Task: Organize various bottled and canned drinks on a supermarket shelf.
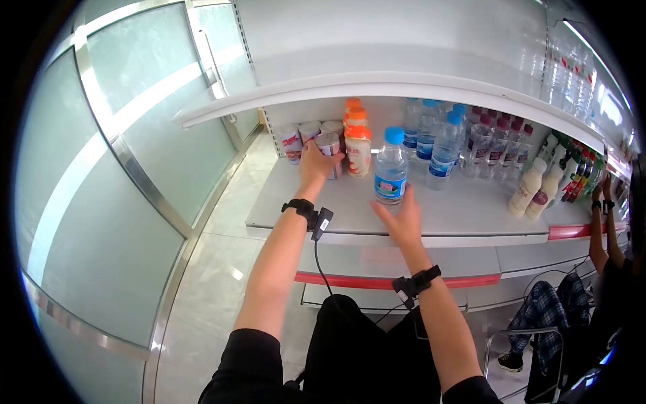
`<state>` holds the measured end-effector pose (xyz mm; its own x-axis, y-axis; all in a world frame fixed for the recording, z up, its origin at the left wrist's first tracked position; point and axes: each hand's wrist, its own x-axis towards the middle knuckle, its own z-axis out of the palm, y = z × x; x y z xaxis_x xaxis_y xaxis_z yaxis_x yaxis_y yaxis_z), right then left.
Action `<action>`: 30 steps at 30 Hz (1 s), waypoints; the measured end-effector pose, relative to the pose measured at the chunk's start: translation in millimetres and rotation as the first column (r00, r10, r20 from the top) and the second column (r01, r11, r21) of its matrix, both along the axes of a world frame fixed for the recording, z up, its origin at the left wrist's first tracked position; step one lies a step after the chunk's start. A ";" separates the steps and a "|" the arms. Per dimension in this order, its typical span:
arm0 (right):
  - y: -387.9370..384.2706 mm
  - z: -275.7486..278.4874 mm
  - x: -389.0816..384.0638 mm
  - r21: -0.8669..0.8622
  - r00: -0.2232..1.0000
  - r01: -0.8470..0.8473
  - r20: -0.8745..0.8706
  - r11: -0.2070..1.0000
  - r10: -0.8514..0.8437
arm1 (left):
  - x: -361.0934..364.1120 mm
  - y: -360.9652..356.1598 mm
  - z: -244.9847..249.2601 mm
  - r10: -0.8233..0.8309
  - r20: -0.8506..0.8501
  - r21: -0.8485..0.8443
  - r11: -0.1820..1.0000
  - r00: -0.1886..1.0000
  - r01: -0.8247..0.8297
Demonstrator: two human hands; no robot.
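Observation:
My left hand [315, 165] is wrapped round a can [328, 143] at the front of a small group of cans on the white shelf [303, 202]. My right hand [404, 214] grips the lower part of a clear water bottle [391, 168] with a blue cap and blue label, held upright near the shelf's front. Between the two hands stand orange-capped bottles [359, 151] in a row. Other blue-capped water bottles [443, 151] stand behind and to the right of the held bottle.
Red-capped bottles [498, 145], two cream-coloured bottles [528, 187] and dark bottles stand further right. An upper shelf [404, 84] overhangs them. Glass doors [101, 168] line the left. Another person sits at the far right, arms raised to the shelf.

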<state>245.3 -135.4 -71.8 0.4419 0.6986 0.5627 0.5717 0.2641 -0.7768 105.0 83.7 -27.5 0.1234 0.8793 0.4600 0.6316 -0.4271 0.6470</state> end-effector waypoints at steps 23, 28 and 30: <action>-1.8 2.8 -2.8 -0.010 1.000 0.002 -0.027 1.000 -0.002 | -49.7 -2.5 4.2 0.225 0.018 0.036 0.973 0.974 -0.226; -2.9 3.1 -2.3 -0.036 0.999 -0.002 -0.032 0.999 0.000 | -48.4 21.5 4.7 0.277 0.005 0.005 0.961 0.961 -0.277; -1.5 1.8 -0.5 -0.044 0.999 0.004 -0.034 0.999 -0.005 | -53.0 24.9 6.3 0.252 -0.003 -0.047 0.967 0.968 -0.252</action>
<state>244.8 -136.8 -70.0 0.4632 0.7202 0.5165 0.5460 0.2271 -0.8064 52.0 108.6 -21.2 -0.1065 0.9024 0.4175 0.7130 -0.2233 0.6646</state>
